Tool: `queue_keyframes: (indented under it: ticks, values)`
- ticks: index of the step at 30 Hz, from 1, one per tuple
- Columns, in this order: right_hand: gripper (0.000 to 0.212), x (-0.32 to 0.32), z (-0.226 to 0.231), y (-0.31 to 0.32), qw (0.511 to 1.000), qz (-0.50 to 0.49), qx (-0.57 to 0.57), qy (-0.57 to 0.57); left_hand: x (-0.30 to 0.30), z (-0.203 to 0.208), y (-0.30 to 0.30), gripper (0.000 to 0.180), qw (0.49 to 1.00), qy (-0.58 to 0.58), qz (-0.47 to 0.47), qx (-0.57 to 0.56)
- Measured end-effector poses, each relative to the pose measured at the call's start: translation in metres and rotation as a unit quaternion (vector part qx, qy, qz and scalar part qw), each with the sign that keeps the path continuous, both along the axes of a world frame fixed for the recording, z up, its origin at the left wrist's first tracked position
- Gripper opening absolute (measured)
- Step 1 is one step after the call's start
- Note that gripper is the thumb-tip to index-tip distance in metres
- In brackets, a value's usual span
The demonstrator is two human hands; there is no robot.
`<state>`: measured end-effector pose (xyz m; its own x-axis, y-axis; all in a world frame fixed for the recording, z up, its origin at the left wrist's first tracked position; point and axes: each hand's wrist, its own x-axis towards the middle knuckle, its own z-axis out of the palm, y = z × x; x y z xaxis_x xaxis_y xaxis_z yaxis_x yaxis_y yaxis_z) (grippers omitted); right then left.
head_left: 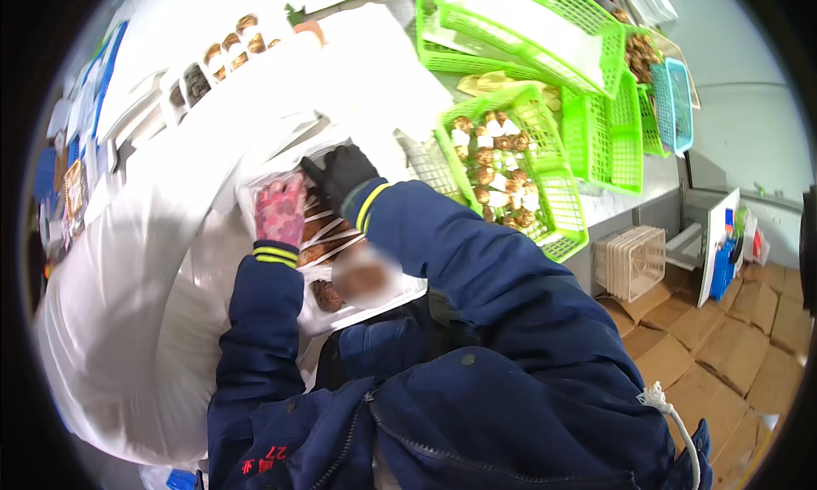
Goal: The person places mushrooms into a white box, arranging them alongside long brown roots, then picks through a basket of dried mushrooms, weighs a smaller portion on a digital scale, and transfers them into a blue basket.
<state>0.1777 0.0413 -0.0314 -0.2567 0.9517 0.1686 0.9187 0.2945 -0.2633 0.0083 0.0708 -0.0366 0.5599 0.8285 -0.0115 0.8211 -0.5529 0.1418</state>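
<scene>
A white box [357, 316] with brown pieces [320, 250] crossed by thin white strips lies in front of my body; the pieces look like mushrooms, though glare blurs them. My left hand [281, 211], in a pink patterned glove, rests along the box's left side with its fingers laid flat. Across the far end of the box reaches my right hand [342, 175], in a black glove. Its fingers are bent, and what they grip, if anything, is hidden. A dark brown piece [326, 295] shows at the near end, beside a blurred round patch.
On the right stands a green basket [568, 221] of brown-capped mushrooms [502, 171]. Beyond it are stacked green baskets [600, 141] and a blue basket [674, 107]. White sheeting [128, 303] bulges at left. Packed mushrooms [231, 46] lie at the back. Flattened cardboard [706, 379] covers the floor.
</scene>
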Motion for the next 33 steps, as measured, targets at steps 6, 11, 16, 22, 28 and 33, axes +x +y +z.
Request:
queue_keyframes:
  ticks: [6, 11, 16, 22, 28, 33]
  values:
    - [0.039, -0.005, 0.007, -0.004, 0.999, -0.036, 0.006, -0.024, 0.0, 0.001, 0.002, 0.044, 0.999, -0.035, 0.012, 0.004]
    - [0.03, 0.029, 0.02, -0.071, 0.977, -0.046, 0.15, 0.143, 0.008, 0.003, 0.005, 0.041, 0.996, -0.056, 0.035, -0.055]
    - [0.025, 0.202, 0.014, -0.158, 0.854, -0.377, -0.015, 0.358, 0.0, 0.0, 0.001, 0.031, 0.995, -0.094, 0.025, -0.031]
    - [0.035, 0.244, 0.002, -0.193, 0.962, -0.251, -0.108, 0.015, -0.012, -0.01, 0.006, 0.025, 1.0, -0.009, -0.024, 0.007]
    - [0.022, 0.251, -0.034, -0.191, 0.951, -0.245, -0.133, 0.134, -0.007, 0.005, -0.001, 0.025, 0.997, -0.074, -0.01, 0.012]
    - [0.02, 0.219, 0.037, -0.18, 0.79, -0.278, -0.157, 0.523, 0.025, 0.055, -0.034, 0.021, 0.98, -0.179, -0.048, 0.066]
